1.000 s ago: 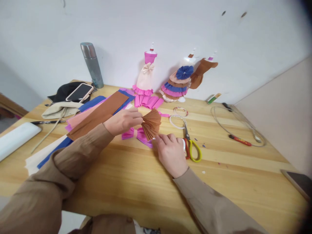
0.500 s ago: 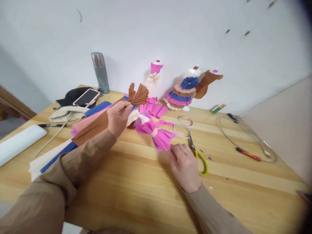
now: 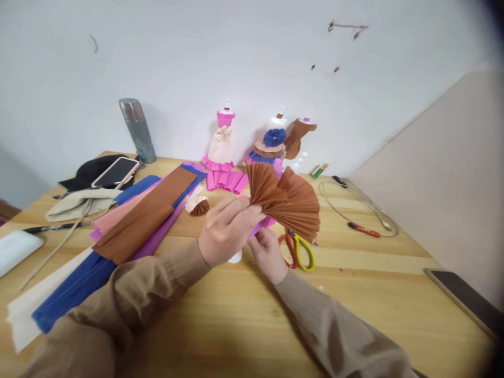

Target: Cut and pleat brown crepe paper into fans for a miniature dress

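Observation:
My left hand [image 3: 232,231] pinches a pleated brown crepe paper fan [image 3: 301,205] at its gathered end, and the pleats spread out to the right. Just below, my right hand [image 3: 271,254] is closed on a small dress form in a pink paper dress [image 3: 260,226]. The fan covers most of that dress; a bit of pink and a clear knob show around the pleats. Scissors [image 3: 305,254] with a red and a yellow handle lie on the table beside my right hand. A small cream-and-brown paper rosette [image 3: 197,206] rests left of the fan.
Three dressed forms, one pink and cream [image 3: 222,144], one layered with a blue flower [image 3: 273,139], one brown [image 3: 297,137], stand by the wall. Crepe strips [image 3: 145,220], a phone [image 3: 116,172], a bottle [image 3: 137,131] and a cap lie left. A cable [image 3: 364,230] and another phone [image 3: 464,299] are right.
My left hand has carried the brown fan right, in front of the pink dress, and the pleats now appear wider. My hands have come close together. The view has shifted right.

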`<state>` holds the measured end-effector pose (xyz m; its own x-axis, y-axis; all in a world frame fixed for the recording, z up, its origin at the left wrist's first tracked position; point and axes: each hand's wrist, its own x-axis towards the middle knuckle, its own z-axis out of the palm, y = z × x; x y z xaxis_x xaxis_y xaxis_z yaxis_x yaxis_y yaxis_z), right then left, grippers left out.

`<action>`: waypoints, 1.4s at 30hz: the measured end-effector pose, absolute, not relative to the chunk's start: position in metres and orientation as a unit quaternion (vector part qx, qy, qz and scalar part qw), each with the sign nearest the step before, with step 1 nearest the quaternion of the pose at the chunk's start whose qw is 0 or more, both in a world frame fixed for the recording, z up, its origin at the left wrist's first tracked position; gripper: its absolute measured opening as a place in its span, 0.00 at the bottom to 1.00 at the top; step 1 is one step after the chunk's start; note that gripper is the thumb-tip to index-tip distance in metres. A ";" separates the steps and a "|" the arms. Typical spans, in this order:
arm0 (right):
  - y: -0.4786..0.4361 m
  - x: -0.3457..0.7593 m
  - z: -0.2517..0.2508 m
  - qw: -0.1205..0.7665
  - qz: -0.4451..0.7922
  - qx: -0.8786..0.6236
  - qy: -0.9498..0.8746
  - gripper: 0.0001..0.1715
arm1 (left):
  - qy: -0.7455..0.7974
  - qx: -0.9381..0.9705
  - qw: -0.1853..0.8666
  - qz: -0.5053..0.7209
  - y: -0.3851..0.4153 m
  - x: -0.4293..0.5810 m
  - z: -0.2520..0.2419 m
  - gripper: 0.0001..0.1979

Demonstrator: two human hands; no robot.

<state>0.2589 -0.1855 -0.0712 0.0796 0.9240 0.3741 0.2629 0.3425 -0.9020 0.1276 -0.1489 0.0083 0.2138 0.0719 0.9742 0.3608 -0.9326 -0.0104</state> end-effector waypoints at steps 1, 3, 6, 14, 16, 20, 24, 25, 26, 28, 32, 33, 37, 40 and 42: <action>-0.184 0.258 -0.071 0.548 0.302 -0.483 -0.613 0.18 | -0.135 -0.773 0.129 -0.606 -0.147 0.131 0.005 0.05; -0.182 0.258 -0.072 0.549 0.305 -0.473 -0.618 0.18 | -0.140 -0.781 0.147 -0.590 -0.144 0.133 -0.001 0.07; -0.181 0.260 -0.074 0.556 0.310 -0.462 -0.618 0.18 | -0.153 -0.785 0.154 -0.580 -0.141 0.133 -0.007 0.08; -0.184 0.258 -0.074 0.563 0.312 -0.460 -0.612 0.15 | -0.190 -0.773 0.151 -0.586 -0.141 0.135 -0.003 0.04; -0.185 0.258 -0.072 0.562 0.309 -0.461 -0.613 0.13 | -0.194 -0.772 0.153 -0.585 -0.141 0.135 -0.001 0.04; -0.184 0.257 -0.066 0.557 0.309 -0.460 -0.618 0.11 | -0.194 -0.766 0.152 -0.593 -0.140 0.134 0.002 0.04; -0.182 0.257 -0.062 0.554 0.313 -0.462 -0.618 0.09 | -0.185 -0.770 0.136 -0.595 -0.138 0.133 0.003 0.04; -0.182 0.258 -0.062 0.553 0.315 -0.463 -0.617 0.09 | -0.185 -0.769 0.131 -0.597 -0.137 0.132 0.003 0.04; -0.182 0.257 -0.062 0.552 0.317 -0.466 -0.615 0.09 | -0.186 -0.768 0.126 -0.600 -0.137 0.132 0.002 0.04; -0.182 0.257 -0.063 0.552 0.320 -0.472 -0.608 0.09 | -0.188 -0.768 0.122 -0.600 -0.136 0.131 0.001 0.04; -0.183 0.253 -0.066 0.561 0.312 -0.486 -0.593 0.10 | -0.188 -0.779 0.157 -0.578 -0.137 0.131 -0.002 0.04; -0.183 0.253 -0.067 0.564 0.307 -0.490 -0.590 0.11 | -0.189 -0.782 0.171 -0.569 -0.137 0.131 -0.003 0.04; -0.185 0.254 -0.069 0.562 0.285 -0.516 -0.580 0.12 | -0.201 -0.788 0.205 -0.544 -0.138 0.130 -0.004 0.03; -0.187 0.257 -0.071 0.546 0.260 -0.545 -0.581 0.13 | -0.209 -0.790 0.200 -0.540 -0.138 0.129 -0.003 0.02; -0.187 0.259 -0.071 0.535 0.253 -0.560 -0.579 0.14 | -0.209 -0.789 0.194 -0.544 -0.138 0.128 -0.001 0.02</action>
<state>0.2591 -0.1872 -0.0714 0.2014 0.9199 0.3364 0.3783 0.2437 -0.8930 0.1283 -0.1382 -0.0007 0.3209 0.1191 0.9396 0.5406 -0.8376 -0.0785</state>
